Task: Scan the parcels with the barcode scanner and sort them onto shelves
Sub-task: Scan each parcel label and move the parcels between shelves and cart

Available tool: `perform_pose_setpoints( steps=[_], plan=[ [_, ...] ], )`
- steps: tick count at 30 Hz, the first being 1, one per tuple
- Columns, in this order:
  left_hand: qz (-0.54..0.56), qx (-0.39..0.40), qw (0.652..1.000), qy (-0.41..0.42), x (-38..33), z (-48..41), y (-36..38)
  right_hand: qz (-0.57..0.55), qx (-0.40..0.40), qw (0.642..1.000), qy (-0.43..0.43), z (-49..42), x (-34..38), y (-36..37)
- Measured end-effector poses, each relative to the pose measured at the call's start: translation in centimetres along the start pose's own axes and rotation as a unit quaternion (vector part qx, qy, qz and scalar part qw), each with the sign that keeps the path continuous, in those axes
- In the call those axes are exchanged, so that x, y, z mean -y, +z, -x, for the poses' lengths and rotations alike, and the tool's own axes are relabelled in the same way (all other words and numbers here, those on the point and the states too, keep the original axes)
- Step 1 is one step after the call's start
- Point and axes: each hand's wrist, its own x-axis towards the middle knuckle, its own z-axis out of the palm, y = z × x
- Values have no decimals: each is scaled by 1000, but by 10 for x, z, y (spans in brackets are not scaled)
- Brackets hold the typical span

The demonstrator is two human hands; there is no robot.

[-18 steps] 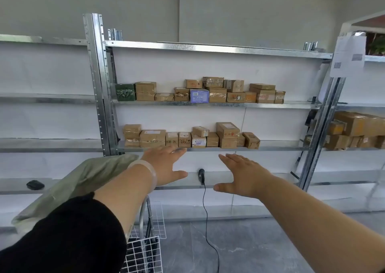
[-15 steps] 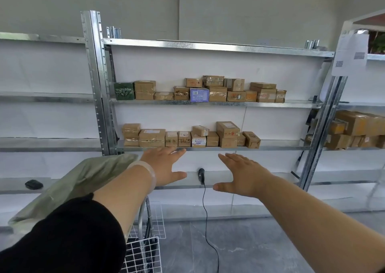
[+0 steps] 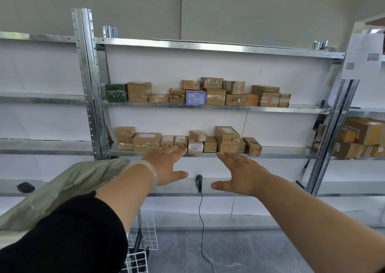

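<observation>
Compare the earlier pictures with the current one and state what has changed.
The view has drawn slightly closer to the shelves. The left hand and right hand stay outstretched and open, holding nothing; the left fingertips now overlap the lower parcels in view. Nothing was gripped or released. The barcode scanner and parcels have not moved.

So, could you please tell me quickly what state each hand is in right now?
Left hand: open, fingers straight, holding nothing.
Right hand: open, fingers straight, holding nothing.
</observation>
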Motion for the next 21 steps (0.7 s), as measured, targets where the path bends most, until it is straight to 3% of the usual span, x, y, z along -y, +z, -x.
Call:
perform_pose_setpoints(
  steps=[12, 21],
  plan=[
    [13, -3, 1000, -25, -49, -77, 8, 1, -3, 1000, -19, -46, -80, 1],
    [29, -4, 999, -16, -45, -134, 28, -17, 13, 1000, -16, -95, -107, 29]
  ],
)
